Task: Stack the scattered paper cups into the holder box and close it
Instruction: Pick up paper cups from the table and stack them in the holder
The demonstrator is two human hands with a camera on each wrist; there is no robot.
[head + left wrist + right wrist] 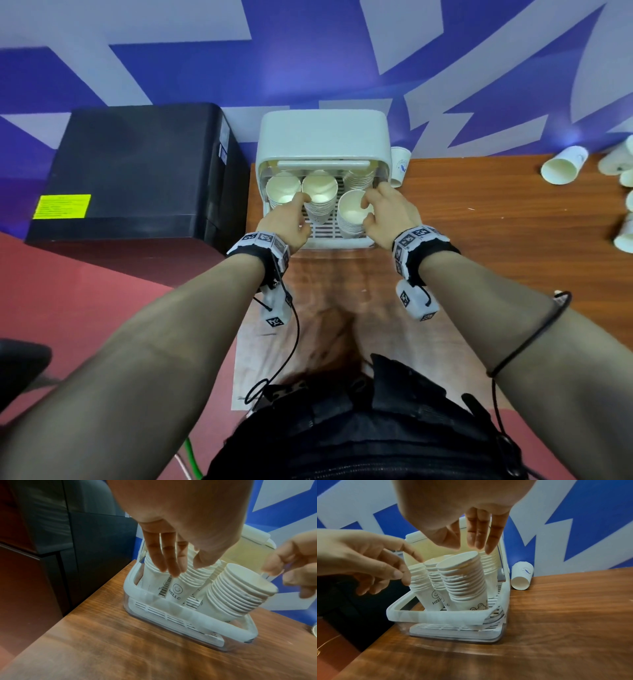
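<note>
Holder box [337, 241] with its lid [323, 135] raised at the far side, standing on the table [479, 219] and holding four stacks of paper cups. The front stack [352, 214] stands directly under the right hand [388, 214]; its long axis runs from the slatted floor of the box up toward the person, tilted off vertical so that the mouth leans over the near rim. The right hand's grip is released: its fingers [479, 534] hang nearly straight just above and behind the stack's top rim, and whether any fingertip touches the rim cannot be told. The left hand [287, 219] is likewise released, its fingers [164, 555] extended down beside the two rear-left stacks [301, 192], at or just off their rims. A fourth stack [359, 178] stands at the far right, beyond the right fingertips. The right hand is the nearer to the leaning stack; by judgement, righting that stack is what the coming move turns on, since its tilt could foul the lid. Outward from the grip: one loose cup [522, 577] lies just beyond the box's right wall, and more scattered cups [561, 166] lie well apart to the right, so stacking appears unfinished. A black cabinet [137, 171] stands left of the box.
</note>
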